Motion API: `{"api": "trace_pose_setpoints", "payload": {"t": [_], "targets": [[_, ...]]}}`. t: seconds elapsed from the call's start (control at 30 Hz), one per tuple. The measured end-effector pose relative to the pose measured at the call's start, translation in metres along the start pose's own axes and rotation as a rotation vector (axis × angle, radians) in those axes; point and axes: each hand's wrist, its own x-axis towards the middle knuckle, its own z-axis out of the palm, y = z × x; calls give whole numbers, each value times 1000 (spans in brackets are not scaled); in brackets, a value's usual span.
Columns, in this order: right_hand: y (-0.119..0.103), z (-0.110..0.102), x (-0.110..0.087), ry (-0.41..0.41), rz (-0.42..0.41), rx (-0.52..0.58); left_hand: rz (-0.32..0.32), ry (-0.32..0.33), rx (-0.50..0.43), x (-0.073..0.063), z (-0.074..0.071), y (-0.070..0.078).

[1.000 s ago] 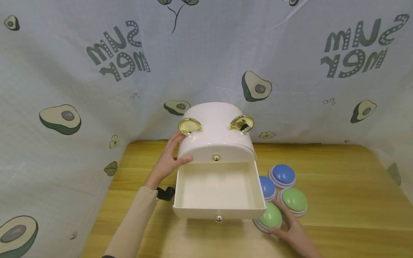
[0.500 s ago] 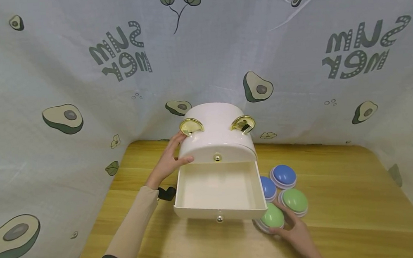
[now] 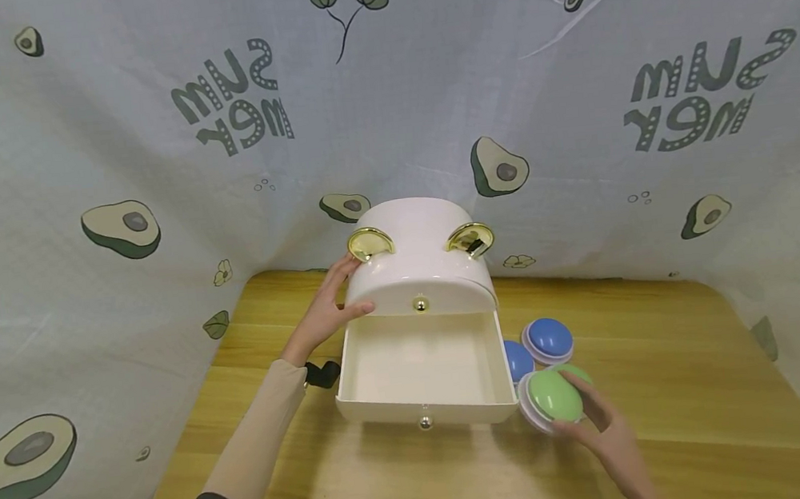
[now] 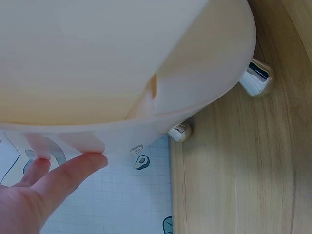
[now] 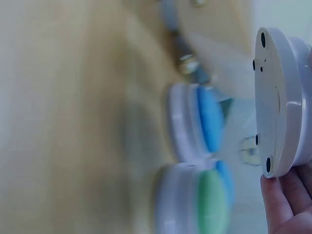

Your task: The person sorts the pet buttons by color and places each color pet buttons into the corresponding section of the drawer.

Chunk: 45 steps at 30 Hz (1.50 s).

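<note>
My right hand (image 3: 613,438) grips a green push button (image 3: 555,395) with a white round base. In the right wrist view the base's underside (image 5: 273,107), with small dark feet, faces the camera, raised above the table. Behind it in the head view, another green push button (image 3: 578,372) is partly hidden. Two blue push buttons (image 3: 550,337) stand beyond. My left hand (image 3: 320,317) lies against the left side of a glossy white cabinet (image 3: 418,252) with gold ears, thumb extended toward its front. Its lower drawer (image 3: 426,412) is pulled out, with nothing inside.
The wooden table (image 3: 689,398) extends to the right of the buttons and in front of the drawer. A patterned cloth (image 3: 386,106) hangs close behind the cabinet. Short gold legs (image 4: 256,78) hold the cabinet off the tabletop.
My right hand has lifted the nearer green push button from the table beside the drawer and moved it right and away, over the other green one. The left hand has stayed put.
</note>
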Motion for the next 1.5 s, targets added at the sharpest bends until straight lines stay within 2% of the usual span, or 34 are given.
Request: {"api": "trace_pose_setpoints", "payload": {"t": [0.13, 0.3, 0.4, 0.6, 0.77, 0.97, 1.2, 1.5], "targets": [[-20, -9, 7, 22, -23, 76, -4, -4, 1, 0, -1, 1], [-46, -16, 16, 28, -119, 166, -11, -9, 10, 1, 0, 3], [-62, -16, 21, 25, -152, 187, -16, -15, 9, -1, -1, 11], [-89, -4, 30, -4, -206, 194, -21, -25, -5, -9, -4, 40], [-105, 14, 37, -68, -281, 191, -14, -24, -13, -11, -4, 44], [-118, 40, 45, -150, -359, 216, -11, -23, -16, -10, -4, 41], [-132, 69, 50, -223, -413, 201, 11, -4, -18, 0, 0, 1], [-144, 100, 55, -305, -370, 166, 8, 9, -20, -1, 1, 0]]}}
